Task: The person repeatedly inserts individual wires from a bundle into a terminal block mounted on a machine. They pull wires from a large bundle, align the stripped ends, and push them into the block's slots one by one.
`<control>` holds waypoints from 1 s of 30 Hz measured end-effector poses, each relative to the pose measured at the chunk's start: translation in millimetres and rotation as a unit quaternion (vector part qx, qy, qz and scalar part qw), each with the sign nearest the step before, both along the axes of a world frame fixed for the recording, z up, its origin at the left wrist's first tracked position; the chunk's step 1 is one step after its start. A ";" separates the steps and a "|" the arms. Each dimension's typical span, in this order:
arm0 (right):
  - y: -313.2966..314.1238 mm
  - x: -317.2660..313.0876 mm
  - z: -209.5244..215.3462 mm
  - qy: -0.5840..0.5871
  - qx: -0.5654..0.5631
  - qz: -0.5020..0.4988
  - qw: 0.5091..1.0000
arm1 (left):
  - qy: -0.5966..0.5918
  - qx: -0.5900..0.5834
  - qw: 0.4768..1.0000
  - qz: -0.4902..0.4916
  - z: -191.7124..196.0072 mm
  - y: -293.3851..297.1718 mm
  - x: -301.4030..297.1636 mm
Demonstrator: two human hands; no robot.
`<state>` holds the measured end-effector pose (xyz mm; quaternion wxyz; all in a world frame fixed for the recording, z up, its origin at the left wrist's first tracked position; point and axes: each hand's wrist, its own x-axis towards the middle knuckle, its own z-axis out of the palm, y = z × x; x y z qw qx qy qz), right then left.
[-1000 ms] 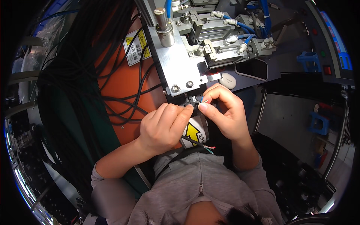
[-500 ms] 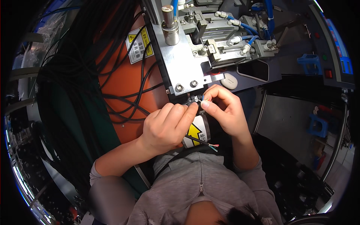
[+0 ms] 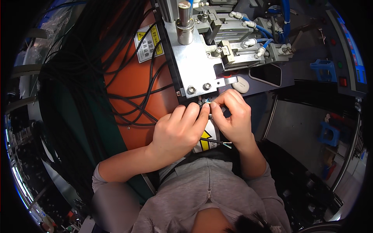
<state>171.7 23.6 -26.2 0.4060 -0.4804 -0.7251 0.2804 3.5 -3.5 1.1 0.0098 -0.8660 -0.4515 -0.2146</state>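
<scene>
Below the metal bracket point(image 3: 196, 68) with two bolts, both hands met at one spot. Left hand point(image 3: 176, 134) curled, fingertips point(image 3: 202, 112) pinched narrow on a small connector point(image 3: 205, 104) just under the bracket edge. Right hand point(image 3: 233, 118) closed too, thumb and forefinger gripping the same small part from the other side. Thin black wire point(image 3: 215, 141) ran out beneath the hands, stripped ends showing, across a yellow warning label point(image 3: 206, 143). Black cables point(image 3: 132, 97) draped over the orange panel point(image 3: 128, 81) to the left.
</scene>
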 end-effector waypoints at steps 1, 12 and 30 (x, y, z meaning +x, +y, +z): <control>-0.5 -0.1 -1.3 0.005 0.009 -0.001 1.000 | 0.005 -0.003 1.000 0.002 0.2 -0.4 0.5; 0.3 3.2 -25.0 0.254 -0.313 -0.014 0.915 | -0.040 0.008 0.999 -0.022 -3.4 7.3 -4.2; 2.1 0.6 -11.6 0.133 -0.111 -0.036 0.984 | 0.077 -0.025 0.996 0.027 15.0 -6.7 -9.7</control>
